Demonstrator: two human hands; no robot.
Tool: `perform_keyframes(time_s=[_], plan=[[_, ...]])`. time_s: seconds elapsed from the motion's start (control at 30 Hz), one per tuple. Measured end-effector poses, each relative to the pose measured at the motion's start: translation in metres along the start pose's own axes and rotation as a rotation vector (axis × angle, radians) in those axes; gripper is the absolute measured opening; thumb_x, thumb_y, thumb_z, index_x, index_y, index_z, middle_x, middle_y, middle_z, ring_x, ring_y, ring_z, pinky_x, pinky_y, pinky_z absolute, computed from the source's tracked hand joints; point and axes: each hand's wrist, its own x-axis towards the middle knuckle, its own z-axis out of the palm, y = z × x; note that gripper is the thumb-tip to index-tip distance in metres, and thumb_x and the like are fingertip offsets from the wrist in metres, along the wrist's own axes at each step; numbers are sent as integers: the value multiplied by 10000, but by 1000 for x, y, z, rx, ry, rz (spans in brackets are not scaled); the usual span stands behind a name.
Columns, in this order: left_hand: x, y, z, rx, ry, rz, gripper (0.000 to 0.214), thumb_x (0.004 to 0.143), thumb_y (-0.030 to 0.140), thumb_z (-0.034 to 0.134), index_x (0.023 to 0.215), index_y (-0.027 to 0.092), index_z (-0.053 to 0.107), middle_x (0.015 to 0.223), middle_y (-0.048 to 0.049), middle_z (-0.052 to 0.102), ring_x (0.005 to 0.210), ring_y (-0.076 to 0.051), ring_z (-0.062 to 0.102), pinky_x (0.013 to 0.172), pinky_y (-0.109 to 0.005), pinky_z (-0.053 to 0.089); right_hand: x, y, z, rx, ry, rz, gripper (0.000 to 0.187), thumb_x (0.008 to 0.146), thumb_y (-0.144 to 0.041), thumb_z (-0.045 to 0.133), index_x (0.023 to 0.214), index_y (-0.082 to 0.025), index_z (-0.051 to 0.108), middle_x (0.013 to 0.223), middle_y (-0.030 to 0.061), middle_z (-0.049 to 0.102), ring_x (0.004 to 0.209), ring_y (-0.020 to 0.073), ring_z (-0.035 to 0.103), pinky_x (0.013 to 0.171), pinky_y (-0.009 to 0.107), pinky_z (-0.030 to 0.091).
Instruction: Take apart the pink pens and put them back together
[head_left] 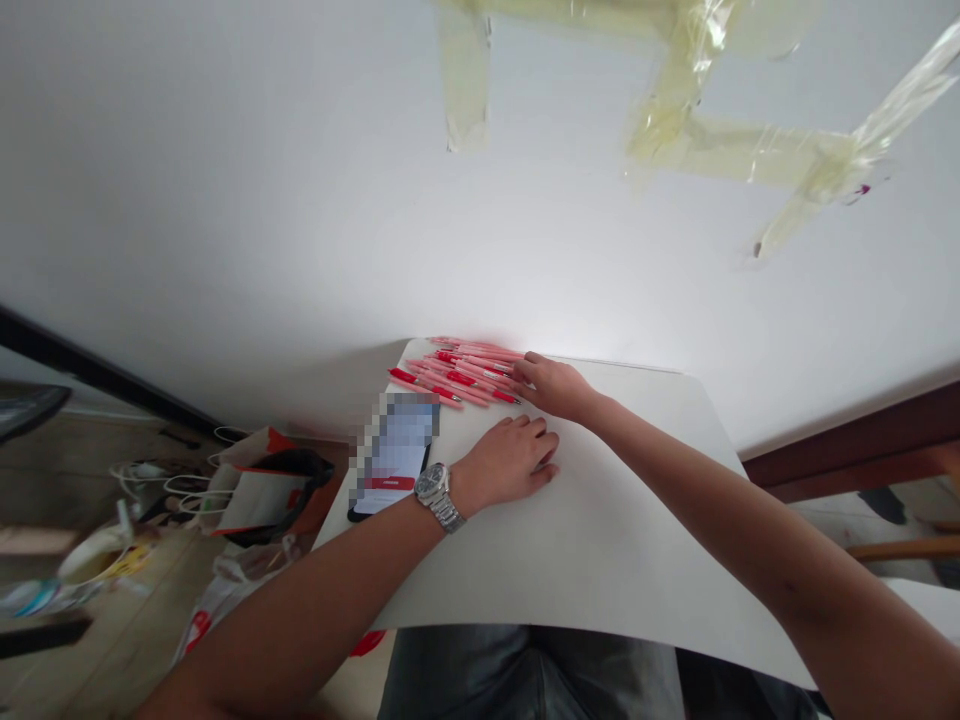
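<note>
Right hand (553,387) at the pens (461,373), far left on the desk (600,530); can't tell whether it's gripping one! Left hand (510,460) nearer, fingers loosely curled, phone (395,462) near its watch (440,497).

Pink-and-red pens (461,378) in a loose pile

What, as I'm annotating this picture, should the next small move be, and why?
Probably the right hand should pinch one of the pink and red pens and draw it clear: that hand is at their right end, the pens lie bunched together, and the left hand lies over the white tabletop.
</note>
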Motion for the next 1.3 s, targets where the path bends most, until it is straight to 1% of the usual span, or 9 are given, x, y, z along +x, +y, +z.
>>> perform_keyframes(time_s=[0.13,0.27,0.4,0.53,0.73,0.87,1.03,1.17,1.3], plan=[[0,-1,1,-12,7,3,173,1008,353,626,985,182,642,1059,-85,653,939,-252,627,871,-411,494,-4,4,-1,14,24,-6,211,1080,-386,544,1067,-208,656,1162,84,693,883,191,666,653,287,367],[0,-1,1,-27,18,0,165,1001,348,640,963,188,635,1050,-78,650,940,-247,625,860,-400,490,-18,15,-4,86,104,8,183,1074,-362,537,1043,-221,651,1112,77,700,818,183,646,637,279,369],[0,1,1,-24,24,-7,158,999,340,645,947,192,627,1037,-70,645,932,-239,620,857,-390,485,-41,31,-8,210,179,51,164,1048,-359,559,990,-228,640,997,57,727,770,181,635,637,285,385],[0,3,2,-7,37,-32,170,1003,349,644,931,197,616,1003,-58,642,902,-233,608,821,-381,476,-69,45,-8,393,174,165,175,1046,-390,546,979,-241,608,922,19,761,706,167,653,643,288,428],[0,6,6,-54,102,-111,196,1009,363,640,904,204,593,934,-36,647,861,-223,600,801,-373,463,-105,51,8,610,233,258,264,1037,-502,542,982,-249,592,887,3,757,606,138,632,622,284,483],[1,9,6,-235,157,-194,161,1025,381,611,1019,220,605,902,-13,661,831,-203,617,778,-353,470,-115,49,21,699,284,308,315,1022,-561,553,1014,-250,603,850,7,738,596,144,613,592,284,476],[4,14,5,-623,293,-299,292,1048,432,571,1273,247,561,988,-30,696,908,-194,664,809,-331,517,-117,45,28,763,333,308,347,1012,-594,557,1020,-250,599,819,11,725,596,153,611,577,284,471],[6,15,9,-845,370,-352,339,1049,441,576,1320,240,545,1048,-60,701,970,-203,682,836,-325,536,-121,41,28,791,333,295,335,1010,-584,568,1022,-251,604,807,13,716,600,156,608,581,287,480],[6,13,15,-994,419,-357,345,1054,427,576,1335,229,546,1065,-65,666,1001,-199,669,950,-358,544,-124,37,28,792,321,277,302,1021,-553,563,1020,-254,600,806,8,705,610,156,602,585,289,471]])
